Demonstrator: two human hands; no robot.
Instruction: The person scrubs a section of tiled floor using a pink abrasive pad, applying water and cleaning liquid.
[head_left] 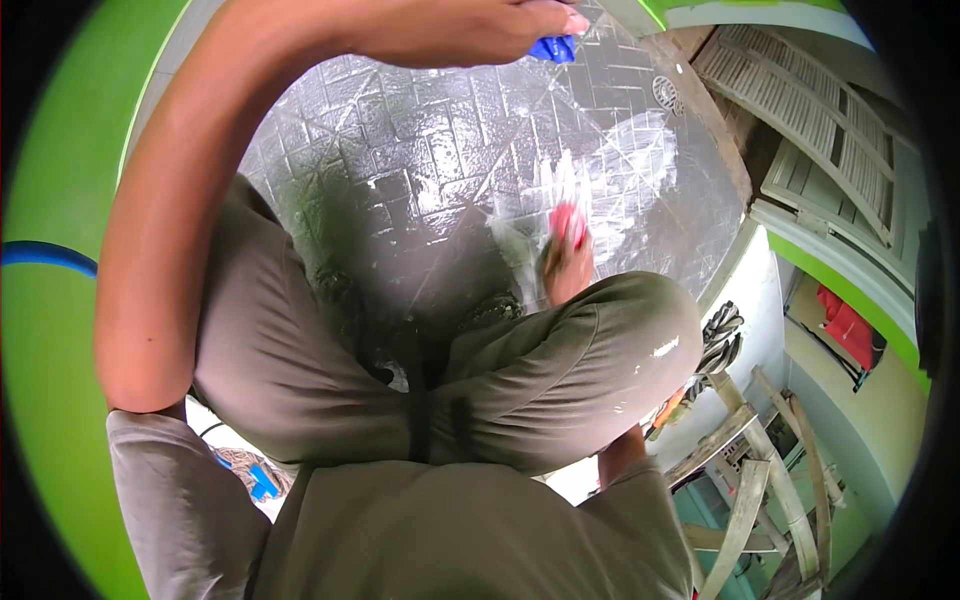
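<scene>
My right hand [568, 272] reaches down past my bent knee and grips a small red scrubber [568, 222], blurred by motion, against the wet floor. White suds [630, 165] spread around it over the dark grey, brick-patterned floor tiles [430, 150]. Stretched across the top of the view, my left arm ends in a closed left hand [520, 25], which holds a crumpled blue piece [555, 48] whose kind I cannot make out. Part of that hand lies beyond the upper edge.
A round floor drain [667, 95] lies at the far right. White louvred shutters [800, 110] lean beyond it. A blue hose [45, 256] runs along the green wall [60, 400] at left. Wooden frames [760, 480] stand at the lower right, below a red cloth [848, 325].
</scene>
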